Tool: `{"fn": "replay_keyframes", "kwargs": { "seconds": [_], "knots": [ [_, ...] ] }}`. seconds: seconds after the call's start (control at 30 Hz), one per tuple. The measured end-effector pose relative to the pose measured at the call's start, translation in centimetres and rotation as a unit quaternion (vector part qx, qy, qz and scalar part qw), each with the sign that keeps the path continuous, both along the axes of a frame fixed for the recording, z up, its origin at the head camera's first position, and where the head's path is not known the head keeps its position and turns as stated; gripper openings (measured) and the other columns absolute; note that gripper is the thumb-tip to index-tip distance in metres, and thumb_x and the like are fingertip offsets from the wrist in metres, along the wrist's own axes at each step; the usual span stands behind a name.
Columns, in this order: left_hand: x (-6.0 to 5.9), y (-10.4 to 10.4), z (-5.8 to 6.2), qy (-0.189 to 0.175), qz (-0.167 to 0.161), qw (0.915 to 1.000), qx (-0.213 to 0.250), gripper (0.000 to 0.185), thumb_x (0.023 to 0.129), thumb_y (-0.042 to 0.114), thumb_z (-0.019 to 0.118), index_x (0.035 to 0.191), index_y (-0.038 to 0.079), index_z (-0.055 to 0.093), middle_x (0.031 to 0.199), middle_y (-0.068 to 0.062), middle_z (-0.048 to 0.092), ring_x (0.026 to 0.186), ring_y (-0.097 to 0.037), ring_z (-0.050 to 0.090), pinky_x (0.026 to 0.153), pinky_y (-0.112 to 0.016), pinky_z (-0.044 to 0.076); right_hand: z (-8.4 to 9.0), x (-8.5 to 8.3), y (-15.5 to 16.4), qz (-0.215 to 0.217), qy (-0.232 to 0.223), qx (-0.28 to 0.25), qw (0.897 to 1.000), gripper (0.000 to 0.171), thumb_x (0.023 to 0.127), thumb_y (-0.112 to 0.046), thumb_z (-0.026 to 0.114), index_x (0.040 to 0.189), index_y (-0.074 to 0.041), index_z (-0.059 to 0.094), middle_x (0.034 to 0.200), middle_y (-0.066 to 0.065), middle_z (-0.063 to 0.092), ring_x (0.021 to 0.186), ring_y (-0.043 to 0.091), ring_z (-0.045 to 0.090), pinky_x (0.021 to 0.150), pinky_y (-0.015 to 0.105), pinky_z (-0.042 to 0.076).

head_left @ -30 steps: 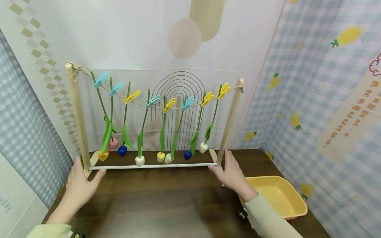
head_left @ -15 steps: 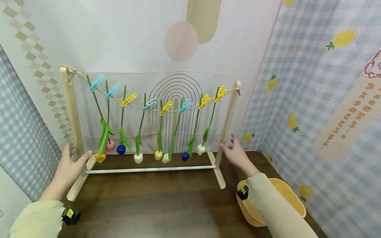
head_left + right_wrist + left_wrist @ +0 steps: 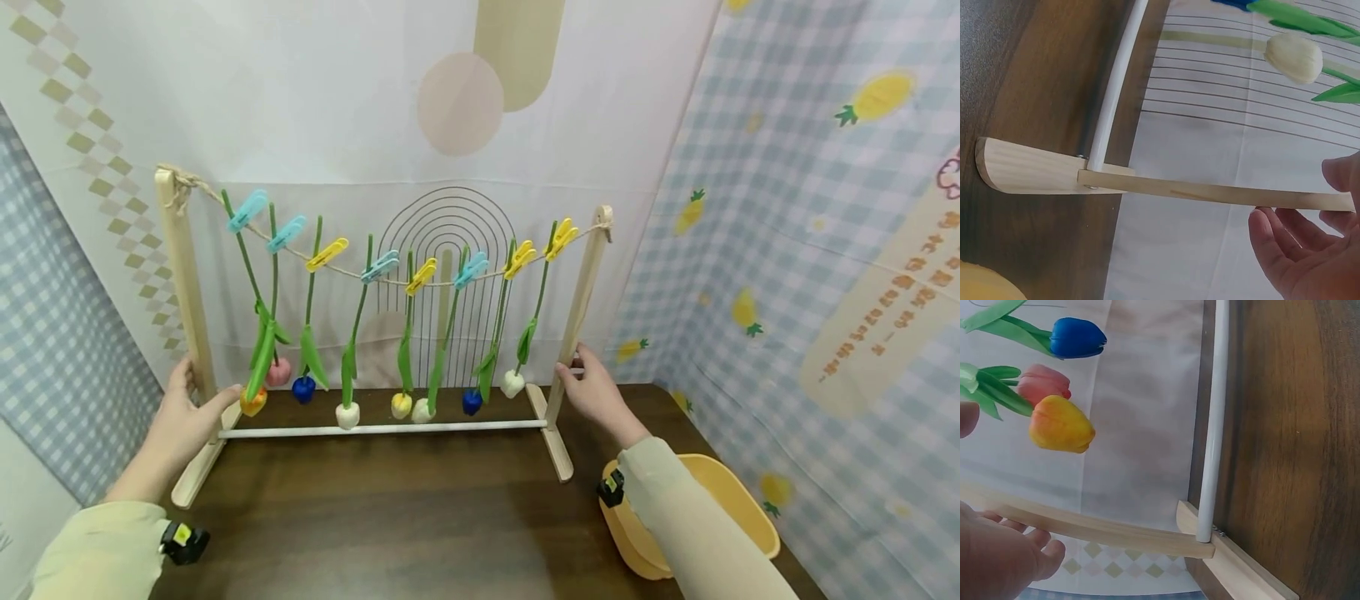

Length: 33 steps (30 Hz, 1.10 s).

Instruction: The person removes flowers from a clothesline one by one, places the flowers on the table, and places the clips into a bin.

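A wooden rack (image 3: 384,429) with a white crossbar stands on the table. A twine line (image 3: 345,271) sags between its posts, with several blue and yellow clothespins (image 3: 327,254) clipped along it. Artificial tulips hang head-down from them, among them an orange-yellow tulip (image 3: 1061,424), a blue tulip (image 3: 303,389) and a white tulip (image 3: 1294,58). My left hand (image 3: 178,425) is at the left post (image 3: 1116,533), fingers touching its outer side, thumb stretched out apart from it. My right hand (image 3: 596,392) holds the right post (image 3: 1222,192) between thumb and fingertips.
A yellow plastic basin (image 3: 738,500) sits at the table's right, partly behind the right sleeve. The dark wooden table (image 3: 420,517) extends in front of the rack. A white patterned cloth (image 3: 337,100) hangs close behind it, with checked cloth at both sides.
Both hands have moved up from the rack's lower corners to its posts. In the last half second the right hand has closed in on the right post. The tulips sway slightly.
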<state>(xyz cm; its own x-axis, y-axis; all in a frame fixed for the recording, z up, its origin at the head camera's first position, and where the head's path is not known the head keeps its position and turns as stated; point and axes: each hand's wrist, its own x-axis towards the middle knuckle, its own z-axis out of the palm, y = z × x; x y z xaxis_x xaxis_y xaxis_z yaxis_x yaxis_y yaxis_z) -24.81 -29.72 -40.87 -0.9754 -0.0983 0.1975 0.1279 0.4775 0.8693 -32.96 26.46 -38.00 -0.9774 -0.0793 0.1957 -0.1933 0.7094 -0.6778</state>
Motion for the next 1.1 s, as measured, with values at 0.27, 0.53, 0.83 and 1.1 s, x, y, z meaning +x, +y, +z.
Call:
{"fn": "replay_keyframes", "kwargs": {
  "seconds": [0.27,0.53,0.83,1.1],
  "knots": [
    [-0.4,-0.2,-0.3,0.007,-0.006,1.0,0.0,0.097,0.098,0.043,0.053,0.15,0.003,-0.019,0.151,-0.036,-0.01,0.138,-0.054,-0.005,0.103,-0.071,0.008,0.0,0.1,-0.5,-0.015,0.013,-0.006,1.0,0.05,0.102,-0.024,0.051,0.147,-0.009,0.036,0.124,0.021,0.055,0.109,0.036,0.059,0.078,0.047,0.053],
    [-0.6,-0.5,-0.7,0.043,0.023,0.9987,-0.016,0.091,0.097,0.033,0.057,0.151,-0.004,-0.006,0.148,-0.042,0.005,0.134,-0.059,0.01,0.102,-0.071,0.015,-0.3,0.1,-0.5,-0.025,0.017,0.008,1.0,0.045,0.102,-0.028,0.051,0.141,-0.009,0.041,0.124,0.022,0.055,0.109,0.037,0.059,0.078,0.047,0.053],
    [-0.4,-0.8,-1.2,0.071,0.105,0.9876,-0.093,0.065,0.097,0.029,0.054,0.145,-0.008,0.03,0.133,-0.034,0.032,0.116,-0.049,0.038,0.08,-0.052,0.036,-0.5,1.4,-0.7,-0.037,0.03,0.019,0.999,0.042,0.101,-0.029,0.052,0.137,-0.008,0.046,0.116,0.018,0.06,0.102,0.033,0.062,0.073,0.043,0.054],
    [0.1,-0.9,-1.1,0.062,0.158,0.9822,-0.08,0.057,0.101,0.035,0.047,0.142,-0.003,0.04,0.125,-0.03,0.049,0.106,-0.042,0.051,0.071,-0.028,0.039,-0.1,2.9,-1.2,-0.079,0.058,0.059,0.993,0.02,0.1,-0.026,0.055,0.103,-0.006,0.055,0.085,0.01,0.064,0.064,0.02,0.059,0.052,0.034,0.047]
  ]
}}
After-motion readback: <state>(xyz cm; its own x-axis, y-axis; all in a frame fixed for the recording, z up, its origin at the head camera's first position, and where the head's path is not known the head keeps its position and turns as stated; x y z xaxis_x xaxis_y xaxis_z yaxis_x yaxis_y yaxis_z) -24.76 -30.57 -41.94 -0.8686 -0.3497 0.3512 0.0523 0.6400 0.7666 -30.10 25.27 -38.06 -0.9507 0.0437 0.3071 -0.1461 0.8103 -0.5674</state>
